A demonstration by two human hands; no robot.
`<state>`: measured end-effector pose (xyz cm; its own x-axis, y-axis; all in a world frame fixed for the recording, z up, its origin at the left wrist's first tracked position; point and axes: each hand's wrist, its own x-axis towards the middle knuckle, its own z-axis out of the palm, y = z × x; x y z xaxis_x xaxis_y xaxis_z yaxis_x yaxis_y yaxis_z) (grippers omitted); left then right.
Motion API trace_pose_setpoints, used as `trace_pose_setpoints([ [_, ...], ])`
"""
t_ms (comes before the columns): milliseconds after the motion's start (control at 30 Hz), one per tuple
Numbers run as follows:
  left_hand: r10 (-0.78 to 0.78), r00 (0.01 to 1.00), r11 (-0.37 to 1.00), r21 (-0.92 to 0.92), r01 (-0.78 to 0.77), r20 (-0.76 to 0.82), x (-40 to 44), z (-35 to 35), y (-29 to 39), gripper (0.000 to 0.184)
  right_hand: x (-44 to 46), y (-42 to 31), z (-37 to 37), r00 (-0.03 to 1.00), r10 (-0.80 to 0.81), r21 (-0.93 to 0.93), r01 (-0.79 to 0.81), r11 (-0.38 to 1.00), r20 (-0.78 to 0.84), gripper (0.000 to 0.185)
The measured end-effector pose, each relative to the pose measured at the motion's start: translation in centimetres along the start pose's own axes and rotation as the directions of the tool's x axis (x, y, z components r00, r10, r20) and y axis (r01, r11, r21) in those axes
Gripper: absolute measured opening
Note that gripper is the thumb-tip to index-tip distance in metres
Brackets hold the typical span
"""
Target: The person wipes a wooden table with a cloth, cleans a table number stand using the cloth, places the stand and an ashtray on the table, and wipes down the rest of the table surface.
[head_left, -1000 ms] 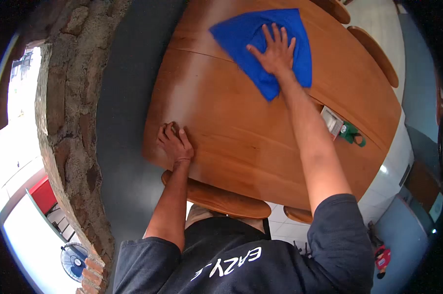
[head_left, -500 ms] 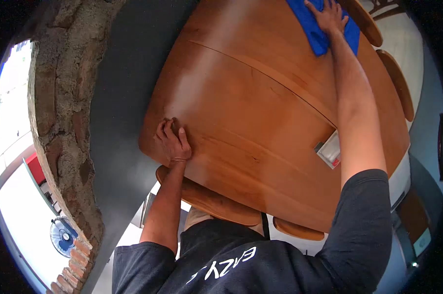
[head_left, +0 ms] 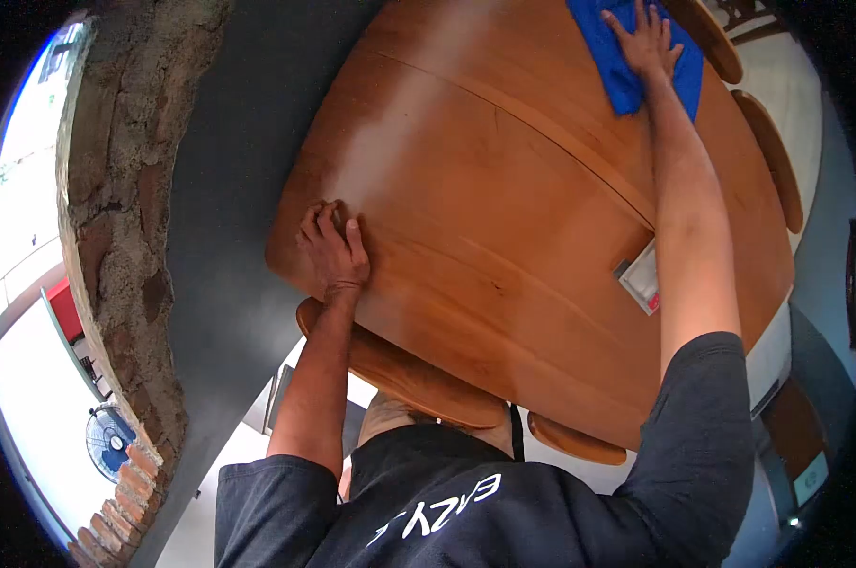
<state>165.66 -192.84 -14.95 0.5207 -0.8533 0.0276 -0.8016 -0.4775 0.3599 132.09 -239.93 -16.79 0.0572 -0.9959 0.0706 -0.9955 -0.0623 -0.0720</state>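
Observation:
My right hand (head_left: 648,47) lies flat with fingers spread on a blue cloth (head_left: 625,90), at the far right part of a brown wooden table (head_left: 447,208). The cloth is spread out under the palm and partly hidden by the hand and forearm. Near the table's left corner, my left hand (head_left: 333,251) rests on the wood, fingers apart and nothing in them. A small pale box (head_left: 642,279) with a red mark sits on the table beside my right forearm, which covers part of it.
Wooden chairs surround the table: one chair (head_left: 428,383) is close in front of me, another chair (head_left: 769,156) on the far right. A dark grey wall surface (head_left: 243,180) and rough brickwork (head_left: 125,218) stand at the left. Beyond is a blue fan (head_left: 111,442).
The cloth under my right hand has slid slightly nearer to me across the table. My left hand stays at the same spot on the wood. The view has shifted a little.

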Motion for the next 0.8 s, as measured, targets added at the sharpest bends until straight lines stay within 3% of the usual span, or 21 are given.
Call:
trace_pose_setpoints([
  [67,-0.016,1.000,1.000,0.009,0.016,-0.014,0.0,0.1,0.0,0.052,-3.3,-0.9,-1.9,0.991,0.022,0.086,-0.033,0.996,0.133,0.090],
  [100,-0.005,1.000,1.000,0.001,0.005,-0.017,0.0,0.2,0.1,0.052,-3.4,0.9,2.1,0.981,-0.101,0.002,0.102,0.995,-0.165,0.094],
  [133,-0.016,0.999,1.000,0.005,0.016,-0.030,0.0,0.3,0.0,0.052,-4.9,0.8,2.1,0.980,-0.093,-0.003,0.094,0.996,-0.173,0.094],
  [367,0.060,0.986,0.994,0.104,-0.044,-0.153,-0.3,0.5,0.1,0.044,-17.9,-2.8,0.1,0.994,-0.051,0.038,0.055,0.998,-0.101,0.093],
  [667,0.150,0.963,0.989,0.037,-0.145,-0.226,-0.5,1.3,-1.1,0.044,-32.4,-6.9,-1.7,0.996,-0.036,0.085,0.043,0.995,-0.086,0.089],
  [800,0.121,0.968,0.991,-0.026,-0.130,-0.218,-0.3,1.7,-2.0,0.045,-39.3,-8.5,-2.4,0.986,-0.106,0.154,0.126,0.980,-0.129,0.085],
])
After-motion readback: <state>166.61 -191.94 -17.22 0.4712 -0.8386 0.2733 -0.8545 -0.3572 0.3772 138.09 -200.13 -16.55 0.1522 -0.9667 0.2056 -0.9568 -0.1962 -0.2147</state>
